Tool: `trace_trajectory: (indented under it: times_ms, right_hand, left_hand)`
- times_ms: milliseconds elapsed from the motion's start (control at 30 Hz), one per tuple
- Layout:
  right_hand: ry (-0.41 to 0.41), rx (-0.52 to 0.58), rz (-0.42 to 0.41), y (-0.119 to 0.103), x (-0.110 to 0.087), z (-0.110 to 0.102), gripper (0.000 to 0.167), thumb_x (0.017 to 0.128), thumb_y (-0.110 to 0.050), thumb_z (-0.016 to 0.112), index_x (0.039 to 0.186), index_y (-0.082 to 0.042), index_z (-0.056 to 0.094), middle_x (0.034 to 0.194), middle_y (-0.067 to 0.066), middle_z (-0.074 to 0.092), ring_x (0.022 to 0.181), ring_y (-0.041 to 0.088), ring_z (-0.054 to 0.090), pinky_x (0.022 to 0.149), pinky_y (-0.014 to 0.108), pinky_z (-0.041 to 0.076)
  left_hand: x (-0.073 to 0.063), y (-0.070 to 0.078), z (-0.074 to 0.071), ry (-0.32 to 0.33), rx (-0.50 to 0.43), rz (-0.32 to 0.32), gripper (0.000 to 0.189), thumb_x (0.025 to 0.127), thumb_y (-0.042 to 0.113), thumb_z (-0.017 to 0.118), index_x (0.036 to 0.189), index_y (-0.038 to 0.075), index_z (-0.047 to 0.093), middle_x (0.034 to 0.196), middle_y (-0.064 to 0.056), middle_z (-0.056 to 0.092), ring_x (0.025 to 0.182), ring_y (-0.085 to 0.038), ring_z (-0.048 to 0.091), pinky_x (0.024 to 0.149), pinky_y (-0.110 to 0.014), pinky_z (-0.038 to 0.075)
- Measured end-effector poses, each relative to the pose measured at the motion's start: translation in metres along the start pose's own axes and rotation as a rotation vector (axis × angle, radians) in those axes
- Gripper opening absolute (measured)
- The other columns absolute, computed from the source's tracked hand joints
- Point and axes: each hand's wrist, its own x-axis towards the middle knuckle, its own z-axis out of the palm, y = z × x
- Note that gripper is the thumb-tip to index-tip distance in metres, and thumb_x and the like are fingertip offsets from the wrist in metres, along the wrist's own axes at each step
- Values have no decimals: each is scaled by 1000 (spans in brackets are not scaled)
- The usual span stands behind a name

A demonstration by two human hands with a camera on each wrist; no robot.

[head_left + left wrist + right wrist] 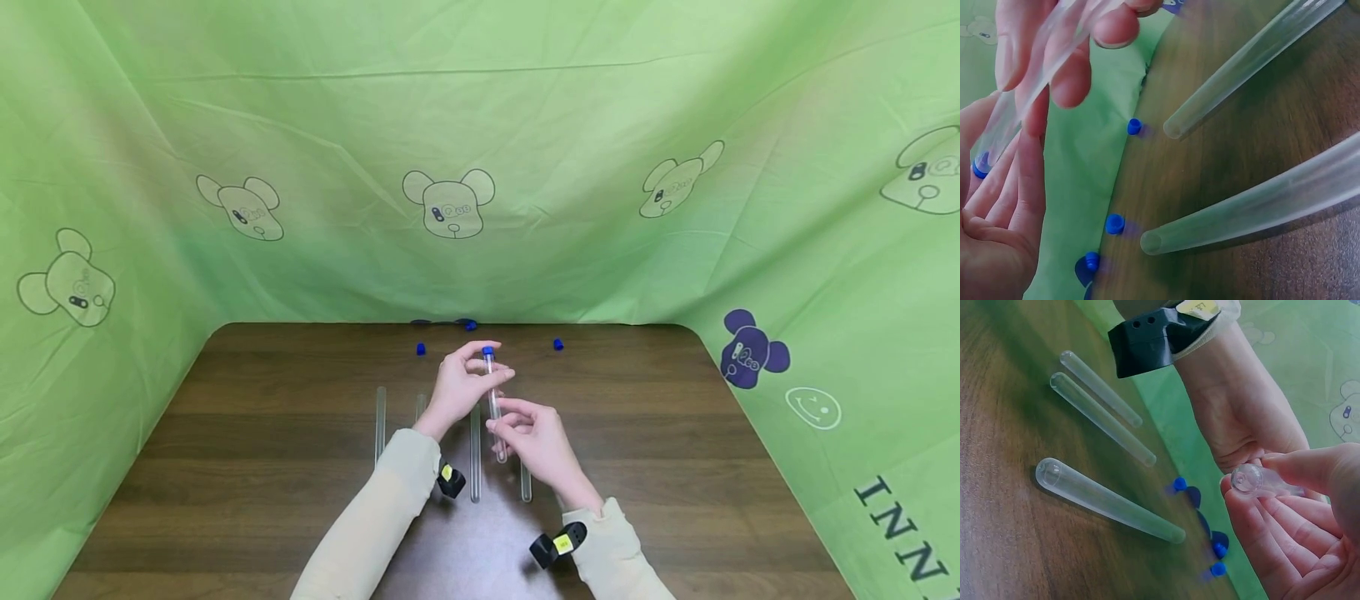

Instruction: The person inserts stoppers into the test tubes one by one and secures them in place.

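Both hands hold one clear test tube (501,454), upright and slightly tilted, with a blue cap (489,351) on its top end. My left hand (459,385) has it near the top, the index finger at the cap and the thumb alongside the tube just below. Lower down, my right hand (543,442) pinches the tube between thumb and fingers; its rounded bottom end (1247,479) faces the right wrist camera. In the left wrist view the cap (982,165) shows between the left fingers, and right fingertips overlap the tube.
Several clear tubes without caps lie on the brown table (247,467), among them a left one (380,425), a middle one (475,458) and one under the right hand (526,487). Loose blue caps (421,349) lie near the back edge, by the green cloth (450,275).
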Motion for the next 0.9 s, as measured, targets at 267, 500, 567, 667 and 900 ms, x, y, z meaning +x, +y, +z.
trace_trajectory:
  times_ms: [267, 500, 567, 667, 900]
  right_hand:
    - [-2, -9, 18, -1, -1, -1, 41, 91, -1, 75, 130, 8, 63, 87, 25, 72, 62, 29, 71, 55, 32, 58]
    - [-38, -9, 42, -5, -1, -2, 40, 92, -4, 74, 126, 13, 62, 86, 23, 72, 66, 33, 72, 58, 35, 60]
    - [-47, -4, 53, -5, -1, -2, 40, 92, -4, 74, 126, 14, 61, 85, 23, 72, 66, 31, 72, 59, 34, 60]
    - [-55, -4, 62, -5, -1, -2, 42, 91, -4, 75, 125, 15, 61, 85, 25, 71, 65, 26, 71, 60, 31, 60]
    - [-56, -26, 57, 0, -2, -1, 42, 90, -2, 76, 125, 15, 62, 84, 27, 71, 61, 18, 68, 59, 27, 57]
  left_hand:
    - [1, -3, 0, -7, 24, -13, 46, 86, 10, 83, 129, 14, 66, 84, -17, 74, 63, -26, 73, 61, -36, 61]
    - [4, -5, -2, -9, 25, -21, 45, 88, 9, 81, 130, 12, 66, 90, -30, 71, 64, -29, 73, 59, -36, 61]
    - [4, -4, -2, -14, 17, -25, 45, 88, 8, 81, 130, 12, 66, 89, -29, 71, 65, -33, 73, 59, -37, 61]
    - [4, -3, -2, -10, 1, -22, 45, 88, 7, 81, 131, 11, 66, 89, -30, 71, 67, -38, 73, 59, -37, 61]
    - [3, -1, -2, -22, 12, -27, 50, 88, 8, 81, 134, 13, 64, 87, -22, 74, 66, -31, 73, 62, -35, 61]
